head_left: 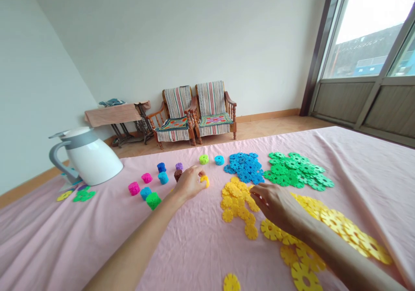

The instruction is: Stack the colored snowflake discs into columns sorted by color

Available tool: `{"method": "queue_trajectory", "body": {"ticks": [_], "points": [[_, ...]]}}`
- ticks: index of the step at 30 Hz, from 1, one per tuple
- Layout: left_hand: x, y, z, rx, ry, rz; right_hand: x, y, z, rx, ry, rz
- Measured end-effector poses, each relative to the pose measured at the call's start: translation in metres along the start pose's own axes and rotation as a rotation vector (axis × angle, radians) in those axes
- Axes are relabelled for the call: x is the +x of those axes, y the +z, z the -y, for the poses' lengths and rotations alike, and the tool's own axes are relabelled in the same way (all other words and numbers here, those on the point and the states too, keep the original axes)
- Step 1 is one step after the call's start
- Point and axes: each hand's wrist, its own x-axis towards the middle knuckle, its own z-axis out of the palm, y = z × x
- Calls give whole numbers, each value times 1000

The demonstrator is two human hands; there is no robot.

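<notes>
My left hand (pixel 191 181) is closed, its thumb and fingers pinching a small stack of yellow snowflake discs (pixel 205 180) above the pink cloth. Over the edge of the loose yellow discs (pixel 235 196) is my right hand (pixel 275 202), its fingers bent together; whatever they hold is hidden. A brown stack (pixel 178 175) stands just left of my left hand, with a purple stack (pixel 179 166) behind it. Farther back are a lime stack (pixel 203 159) and a light blue stack (pixel 219 160).
Blue discs (pixel 245 167) and green discs (pixel 296 170) lie heaped behind my right hand. More coloured stacks, including a green one (pixel 153 200), stand at left. A white jug (pixel 94 157) is on the cloth (pixel 194 247) at far left. Two chairs (pixel 214 98) stand beyond.
</notes>
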Motion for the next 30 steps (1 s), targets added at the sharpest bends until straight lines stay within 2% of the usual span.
{"method": "queue_trajectory", "body": {"ticks": [6,8,9,13,16,20,26,28,30], "points": [[-13,-11,-8,-32,38,-21,0,-2,0,-9,4,-6],[-27,-19,-17,-77,92,39,0,-3,1,-11,4,-2],[-36,-23,-23,-119,142,113,0,-4,1,-13,3,1],[-81,-34,-50,-216,409,566,-1,-4,3,-25,7,1],[-108,-35,-64,-173,519,685,-1,-4,4,-29,15,-1],[-124,-30,-73,-85,558,691,-1,-4,4,-31,10,-6],[-129,-27,-83,18,533,674,-1,-3,3,-18,7,4],[-128,-27,-83,-2,489,658,-1,-3,3,-12,2,6],[-122,-28,-78,-38,427,594,0,-2,3,-6,-5,4]]}}
